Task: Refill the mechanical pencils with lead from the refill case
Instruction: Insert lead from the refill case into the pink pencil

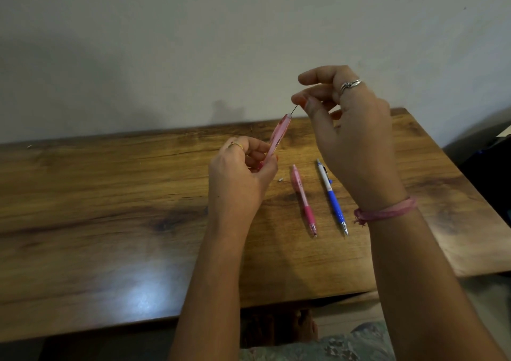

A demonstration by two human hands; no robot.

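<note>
silver ring [350, 84], gold ring [237, 145], pink wristband [385, 211]

Two pink pencils [278, 139] [303, 200], one blue pencil [332, 197], one lead [295, 109], two hands [243, 178] [348, 128].

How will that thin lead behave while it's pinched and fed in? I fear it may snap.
The lead looks hair-thin and stiff, so it probably snaps under sideways pressure. The right hand pinches it just above the held pencil, which likely limits bending. It seems nearly weightless.

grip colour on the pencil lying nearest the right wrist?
Blue grip on the blue-and-white pencil, lying on the table; head view.
</note>
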